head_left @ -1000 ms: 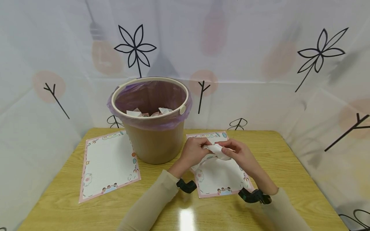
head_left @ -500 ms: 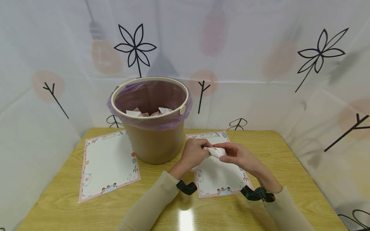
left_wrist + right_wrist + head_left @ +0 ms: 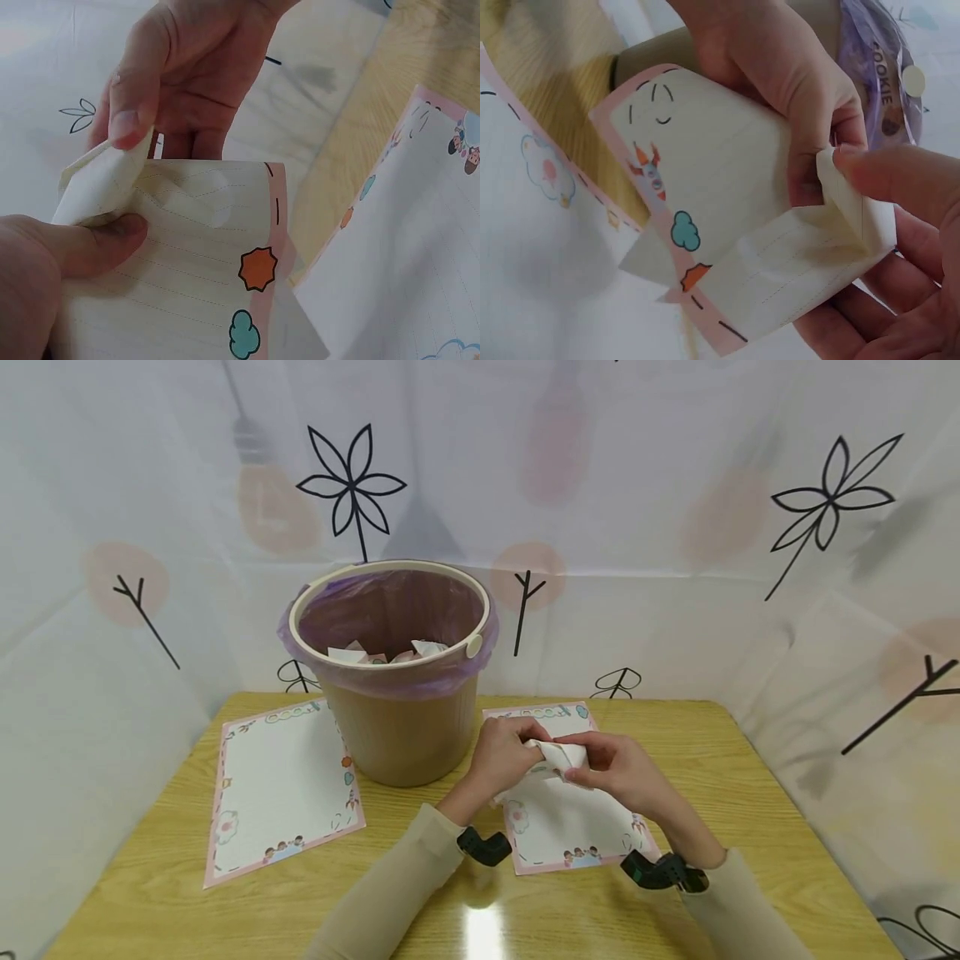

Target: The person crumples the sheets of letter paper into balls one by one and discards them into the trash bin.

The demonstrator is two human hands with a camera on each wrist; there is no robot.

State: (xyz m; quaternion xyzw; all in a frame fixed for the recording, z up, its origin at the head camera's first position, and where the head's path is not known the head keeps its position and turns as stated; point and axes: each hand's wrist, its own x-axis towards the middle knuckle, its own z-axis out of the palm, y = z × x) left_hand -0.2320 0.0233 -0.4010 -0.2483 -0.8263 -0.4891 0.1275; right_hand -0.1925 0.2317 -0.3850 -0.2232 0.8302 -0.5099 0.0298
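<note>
The person's left hand [image 3: 504, 758] and the person's right hand [image 3: 618, 768] both hold the folded white paper with a pink edge [image 3: 210, 247]. The left hand grips one end, with its thumb pressed on the paper. The right hand pinches the bent part, thumb on one side and fingers on the other. The paper is up between the two hands. On its pink edge, an orange spiky shape [image 3: 259, 268] and a blue-green cloud [image 3: 244, 335] show.

Under the grip, a flat white paper sheet with a pink picture border [image 3: 577, 827] lies on the shiny yellow-brown wooden table [image 3: 420, 877]. Far to the left of the grip lies another white paper sheet with a pink picture border [image 3: 285, 785].

Left of the grip and farther back stands a tall, round beige bin [image 3: 408, 743]. A thin purple plastic bag [image 3: 390, 681] hangs over its rim, and bits of white and pink paper [image 3: 347, 655] sit inside. Behind the grip is a white cloth with black flower drawings [image 3: 637, 635].
</note>
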